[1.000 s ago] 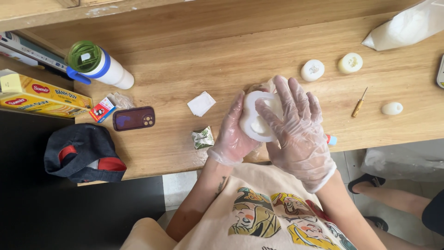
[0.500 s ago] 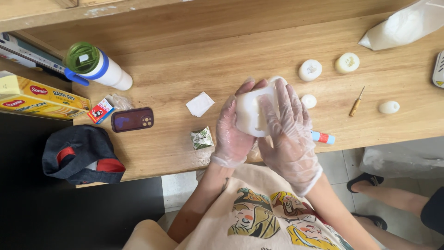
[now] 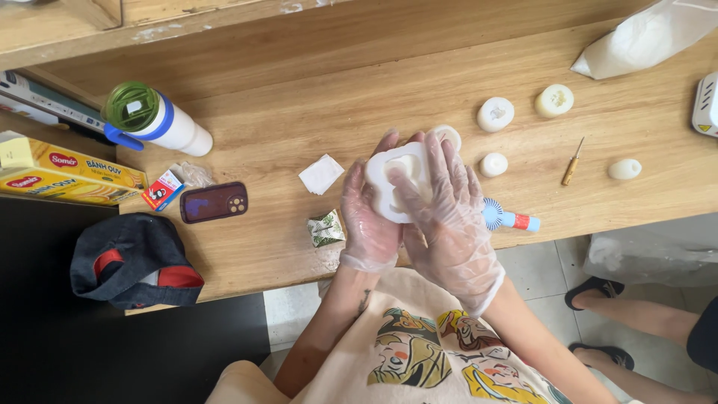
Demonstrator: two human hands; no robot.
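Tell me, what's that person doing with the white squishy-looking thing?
A person in thin clear gloves holds a white mould-like piece up over the wooden table. The left hand cups it from below and the right hand lies across its front. Small round white pieces sit on the table to the right, with a little wooden-handled tool near them. Off to the left are a phone, a white bottle with a green lid and a dark cap.

Thin, glossy clear plastic gloves cover both hands, gripping a smooth white rubbery mould [image 3: 396, 183] above the matt, grainy wooden tabletop [image 3: 336, 112].
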